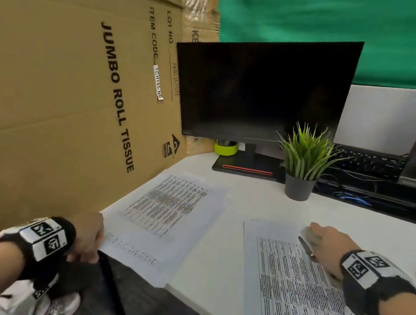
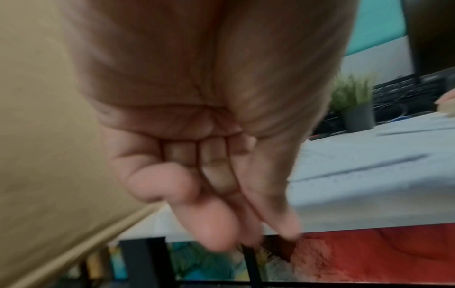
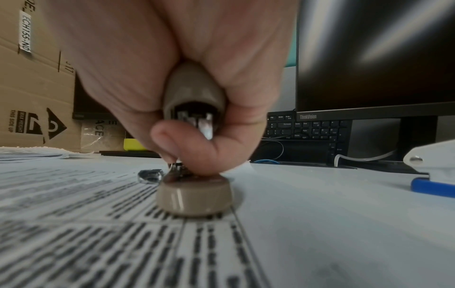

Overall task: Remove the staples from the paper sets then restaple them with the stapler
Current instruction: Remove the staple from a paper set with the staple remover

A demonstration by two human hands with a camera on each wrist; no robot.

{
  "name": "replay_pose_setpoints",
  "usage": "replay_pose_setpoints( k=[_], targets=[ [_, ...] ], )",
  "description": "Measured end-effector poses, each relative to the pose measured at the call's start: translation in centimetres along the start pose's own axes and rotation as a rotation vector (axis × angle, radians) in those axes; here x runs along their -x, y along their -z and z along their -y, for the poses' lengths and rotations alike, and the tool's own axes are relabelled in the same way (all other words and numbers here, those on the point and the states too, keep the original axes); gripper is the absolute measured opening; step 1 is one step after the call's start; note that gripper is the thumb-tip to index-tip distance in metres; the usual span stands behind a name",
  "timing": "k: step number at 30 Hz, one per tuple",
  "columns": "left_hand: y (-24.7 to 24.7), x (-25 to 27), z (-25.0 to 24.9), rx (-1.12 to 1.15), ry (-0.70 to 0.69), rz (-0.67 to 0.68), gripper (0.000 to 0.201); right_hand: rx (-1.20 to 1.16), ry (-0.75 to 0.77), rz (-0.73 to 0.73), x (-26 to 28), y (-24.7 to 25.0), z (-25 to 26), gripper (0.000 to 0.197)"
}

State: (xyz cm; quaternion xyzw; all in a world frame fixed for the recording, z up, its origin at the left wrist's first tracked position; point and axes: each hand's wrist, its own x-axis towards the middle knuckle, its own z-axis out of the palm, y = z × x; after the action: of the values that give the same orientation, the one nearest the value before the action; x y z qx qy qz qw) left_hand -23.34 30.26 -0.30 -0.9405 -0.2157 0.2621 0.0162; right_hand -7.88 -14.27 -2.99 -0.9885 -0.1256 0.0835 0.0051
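On 1 paper set (image 1: 297,292), right hand (image 1: 328,245) apparently grips stapler (image 3: 194,148).

Your beige stapler (image 3: 194,196) stands on the top right corner of the near paper set (image 1: 299,300), lower right of the head view, its base flat on the printed sheet. The second paper set (image 1: 166,210) lies left of centre, its near corner overhanging the desk edge.

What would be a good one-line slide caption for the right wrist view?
Right hand grips a beige stapler set on the corner of a printed paper set.
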Motion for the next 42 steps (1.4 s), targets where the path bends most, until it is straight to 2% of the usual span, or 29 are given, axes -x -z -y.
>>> replay_pose_setpoints(
  k=[2,5,7,10,12,14,15,18,21,23,29,36,39,42],
  targets=[
    [-1.0,-0.8,1.8,0.029,0.046,-0.075,0.018,-0.009,-0.023,0.002,0.1,0.0,0.0,0.047],
    [-1.2,-1.4,2.5,-0.046,0.079,-0.116,0.014,-0.056,-0.067,0.008,0.3,0.2,0.4,0.052],
    [-0.2,-0.6,1.1,-0.052,0.082,-0.222,0.012,-0.073,-0.069,-0.003,0.5,0.3,0.7,0.053],
    [2.7,1.0,-3.1,0.026,-0.027,-0.391,0.017,-0.09,-0.06,0.016,0.6,0.2,0.7,0.053],
    [4.3,1.6,-7.3,0.132,-0.199,-0.423,0.02,-0.09,-0.057,0.024,1.0,0.5,0.7,0.05],
    [5.0,2.2,-12.4,0.223,-0.389,-0.363,0.021,-0.112,-0.062,0.016,1.0,0.5,0.6,0.053],
    [5.1,2.6,-15.2,0.226,-0.462,-0.322,0.028,-0.117,-0.061,0.012,1.0,0.5,0.6,0.055],
    [4.7,3.2,-23.1,0.158,-0.632,-0.159,0.074,-0.154,-0.083,0.019,0.7,0.4,0.4,0.057],
    [4.3,2.5,-28.4,-0.069,-0.771,-0.067,0.111,-0.173,-0.071,0.02,0.4,0.2,0.3,0.055],
    [4.1,1.4,-30.2,-0.244,-0.81,-0.05,0.122,-0.162,-0.068,0.032,0.2,-0.1,0.2,0.051],
    [4.1,0.2,-31.3,-0.37,-0.823,0.041,0.121,-0.137,-0.042,-0.003,0.1,0.1,0.4,0.036],
    [3.2,-1.8,-33.0,-0.436,-0.766,0.042,0.112,-0.123,-0.103,0.025,-1.9,0.9,2.0,0.039],
    [3.0,-1.9,-33.3,-0.47,-0.749,0.02,0.114,-0.045,-0.097,0.031,-2.4,1.4,2.4,0.045],
    [3.0,-1.7,-33.2,-0.465,-0.761,0.009,0.121,-0.038,-0.094,0.046,-2.7,1.7,2.2,0.039]
  ],
)
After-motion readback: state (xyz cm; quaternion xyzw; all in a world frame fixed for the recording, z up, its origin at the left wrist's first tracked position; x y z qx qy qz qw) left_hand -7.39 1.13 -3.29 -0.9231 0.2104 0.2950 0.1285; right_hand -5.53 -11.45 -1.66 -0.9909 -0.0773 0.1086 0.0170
